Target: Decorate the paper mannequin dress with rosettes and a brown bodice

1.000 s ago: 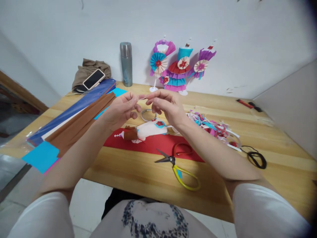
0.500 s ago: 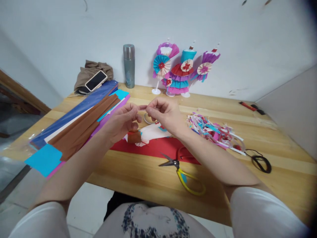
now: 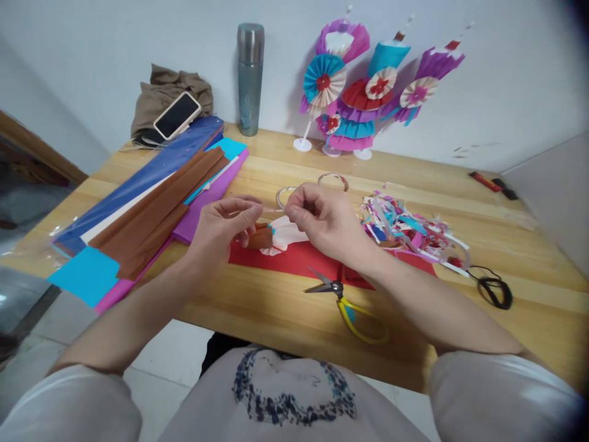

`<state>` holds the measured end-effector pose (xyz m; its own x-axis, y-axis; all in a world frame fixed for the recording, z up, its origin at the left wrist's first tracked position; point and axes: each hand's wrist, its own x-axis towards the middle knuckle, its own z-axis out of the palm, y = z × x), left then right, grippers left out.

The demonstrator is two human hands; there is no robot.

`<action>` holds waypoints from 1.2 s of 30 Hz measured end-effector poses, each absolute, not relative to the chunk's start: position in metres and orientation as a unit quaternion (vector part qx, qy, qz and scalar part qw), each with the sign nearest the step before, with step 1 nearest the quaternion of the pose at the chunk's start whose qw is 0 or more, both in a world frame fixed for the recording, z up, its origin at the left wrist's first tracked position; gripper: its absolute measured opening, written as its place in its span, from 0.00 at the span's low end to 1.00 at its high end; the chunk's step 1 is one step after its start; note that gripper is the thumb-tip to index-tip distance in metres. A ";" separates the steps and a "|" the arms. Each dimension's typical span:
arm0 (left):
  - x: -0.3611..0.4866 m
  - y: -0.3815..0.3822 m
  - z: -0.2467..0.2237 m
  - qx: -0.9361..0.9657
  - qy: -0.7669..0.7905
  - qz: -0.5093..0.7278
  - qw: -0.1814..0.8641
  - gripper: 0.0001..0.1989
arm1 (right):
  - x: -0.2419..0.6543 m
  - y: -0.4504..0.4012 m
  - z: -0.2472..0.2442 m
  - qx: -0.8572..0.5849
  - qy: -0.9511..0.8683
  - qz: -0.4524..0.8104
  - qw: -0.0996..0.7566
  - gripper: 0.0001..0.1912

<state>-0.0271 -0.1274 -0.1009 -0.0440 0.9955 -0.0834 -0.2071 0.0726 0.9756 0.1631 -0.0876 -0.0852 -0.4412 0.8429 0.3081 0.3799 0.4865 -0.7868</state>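
Note:
My left hand [image 3: 230, 224] and my right hand [image 3: 324, 215] are raised over the table, a short gap between them. A thin pale strip [image 3: 272, 210] spans that gap, its ends pinched in my fingers. Beneath them, a small white and brown crepe paper piece [image 3: 285, 233] rests on red paper [image 3: 285, 261], partly hidden by my right hand. Scissors [image 3: 338, 290] with a yellow handle lie open in front, blades pointing left. Behind my hands are a silvery ring [image 3: 281, 195] and a second ring [image 3: 339, 177].
Folded brown paper [image 3: 156, 215], blue sheets and a phone [image 3: 177, 115] lie left. A flask [image 3: 250, 80] and paper-dressed stands [image 3: 363, 126] are at the back. Paper scraps [image 3: 409, 227] and a black cord [image 3: 494, 291] lie right.
The view has shifted, so the table items appear elsewhere in the picture. My hands have drawn apart, and the pale strip now shows between them.

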 end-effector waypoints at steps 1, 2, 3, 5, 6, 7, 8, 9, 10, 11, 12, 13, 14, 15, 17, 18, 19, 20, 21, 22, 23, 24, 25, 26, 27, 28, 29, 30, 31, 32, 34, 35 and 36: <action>-0.029 -0.128 -0.102 0.430 0.486 0.527 0.549 0.14 | 0.163 -0.089 -0.084 -0.391 -0.787 0.319 0.356 0.09; -0.032 -0.129 -0.103 0.447 0.497 0.511 0.540 0.17 | 0.162 -0.090 -0.083 -0.392 -0.789 0.312 0.356 0.08; -0.034 -0.130 -0.103 0.467 0.509 0.498 0.525 0.21 | 0.162 -0.091 -0.082 -0.392 -0.792 0.307 0.354 0.08; -0.039 -0.131 -0.101 0.507 0.526 0.489 0.476 0.26 | 0.164 -0.090 -0.081 -0.391 -0.799 0.296 0.347 0.08; -0.043 -0.132 -0.099 0.523 0.530 0.496 0.446 0.26 | 0.167 -0.089 -0.081 -0.393 -0.802 0.289 0.345 0.08; -0.047 -0.133 -0.097 0.535 0.533 0.501 0.422 0.24 | 0.170 -0.087 -0.081 -0.398 -0.801 0.281 0.349 0.08; -0.052 -0.135 -0.095 0.544 0.533 0.509 0.401 0.21 | 0.173 -0.084 -0.082 -0.407 -0.795 0.272 0.357 0.08; -0.057 -0.138 -0.092 0.549 0.534 0.517 0.382 0.17 | 0.177 -0.081 -0.083 -0.418 -0.788 0.264 0.366 0.08; -0.062 -0.140 -0.091 0.559 0.535 0.520 0.362 0.15 | 0.181 -0.079 -0.083 -0.428 -0.783 0.260 0.369 0.08; -0.067 -0.143 -0.090 0.585 0.526 0.523 0.328 0.13 | 0.183 -0.076 -0.084 -0.433 -0.783 0.261 0.363 0.08; -0.070 -0.145 -0.090 0.634 0.515 0.502 0.285 0.10 | 0.185 -0.075 -0.085 -0.434 -0.787 0.267 0.348 0.08; -0.072 -0.147 -0.092 0.695 0.491 0.466 0.243 0.09 | 0.186 -0.073 -0.085 -0.428 -0.796 0.274 0.329 0.08; -0.073 -0.149 -0.094 0.752 0.464 0.426 0.193 0.08 | 0.185 -0.073 -0.085 -0.417 -0.808 0.280 0.309 0.09; -0.073 -0.150 -0.097 0.801 0.439 0.382 0.140 0.08 | 0.184 -0.072 -0.085 -0.402 -0.819 0.284 0.294 0.10; -0.070 -0.150 -0.105 0.864 0.395 0.310 0.040 0.10 | 0.179 -0.071 -0.084 -0.380 -0.836 0.281 0.279 0.10; -0.068 -0.149 -0.109 0.881 0.380 0.282 -0.002 0.11 | 0.177 -0.070 -0.084 -0.373 -0.842 0.279 0.272 0.10; -0.067 -0.148 -0.113 0.893 0.366 0.258 -0.033 0.11 | 0.175 -0.069 -0.084 -0.370 -0.846 0.277 0.266 0.10; -0.066 -0.146 -0.116 0.903 0.356 0.237 -0.054 0.11 | 0.173 -0.068 -0.085 -0.371 -0.849 0.274 0.258 0.10; -0.065 -0.145 -0.118 0.910 0.347 0.218 -0.065 0.12 | 0.172 -0.067 -0.086 -0.376 -0.850 0.272 0.248 0.10; -0.064 -0.144 -0.120 0.915 0.341 0.203 -0.074 0.12 | 0.170 -0.067 -0.087 -0.384 -0.850 0.270 0.238 0.09; -0.064 -0.142 -0.121 0.918 0.338 0.191 -0.080 0.13 | 0.169 -0.066 -0.088 -0.395 -0.848 0.267 0.229 0.09; -0.064 -0.141 -0.122 0.920 0.335 0.183 -0.087 0.14 | 0.167 -0.066 -0.090 -0.406 -0.847 0.263 0.219 0.09; -0.065 -0.140 -0.123 0.921 0.333 0.179 -0.093 0.15 | 0.165 -0.066 -0.091 -0.414 -0.847 0.259 0.210 0.09; -0.065 -0.139 -0.124 0.921 0.331 0.178 -0.099 0.15 | 0.162 -0.067 -0.092 -0.419 -0.848 0.254 0.202 0.09; -0.065 -0.138 -0.125 0.921 0.330 0.180 -0.105 0.15 | 0.160 -0.068 -0.094 -0.420 -0.851 0.248 0.195 0.10; -0.065 -0.137 -0.126 0.920 0.330 0.183 -0.109 0.15 | 0.157 -0.068 -0.095 -0.420 -0.855 0.239 0.187 0.11; -0.064 -0.136 -0.127 0.918 0.331 0.187 -0.112 0.15 | 0.154 -0.069 -0.096 -0.419 -0.861 0.228 0.178 0.12; -0.064 -0.136 -0.127 0.916 0.333 0.191 -0.115 0.15 | 0.151 -0.070 -0.097 -0.421 -0.865 0.214 0.167 0.12; -0.064 -0.136 -0.127 0.914 0.335 0.193 -0.117 0.15 | 0.149 -0.070 -0.098 -0.424 -0.869 0.200 0.155 0.12; -0.064 -0.135 -0.128 0.913 0.336 0.197 -0.120 0.15 | 0.147 -0.071 -0.099 -0.428 -0.873 0.185 0.144 0.12; -0.063 -0.135 -0.128 0.912 0.336 0.201 -0.124 0.14 | 0.143 -0.072 -0.101 -0.439 -0.876 0.158 0.123 0.11; -0.063 -0.136 -0.128 0.912 0.335 0.201 -0.127 0.14 | 0.142 -0.073 -0.102 -0.446 -0.876 0.148 0.112 0.11; -0.063 -0.136 -0.128 0.912 0.332 0.202 -0.128 0.13 | 0.142 -0.073 -0.102 -0.452 -0.875 0.140 0.100 0.11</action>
<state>-0.0629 -0.1362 -0.1280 0.6978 0.5548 0.4530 0.6582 -0.7462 -0.1000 0.1416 -0.0734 -0.1019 -0.5718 0.8190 0.0484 0.7629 0.5525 -0.3358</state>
